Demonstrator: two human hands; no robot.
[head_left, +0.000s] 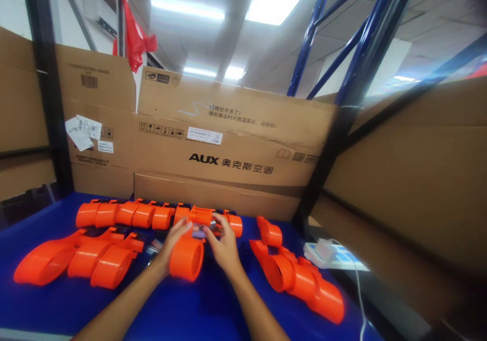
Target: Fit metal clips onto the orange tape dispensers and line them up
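My left hand [174,244] is wrapped round an orange plastic part [187,260] with a wide round cup-like end, held above the blue surface. The cup end points down toward me, and a flat bracket shows at its top. My right hand [224,240] is closed at the bracket end, thumb and fingers pinching a small purple-grey piece [198,233] against the orange part. Fingers partly cover that piece, so its kind cannot be made out. Beside my left wrist lie some small clear or metallic bits [153,248].
Similar orange parts [143,215] stand in a row at the back; others lie left [87,259] and right [304,282] on the blue tabletop [167,310]. Cardboard walls [236,150] and blue metal posts [342,107] enclose it. A power strip [338,256] with a white cable sits right.
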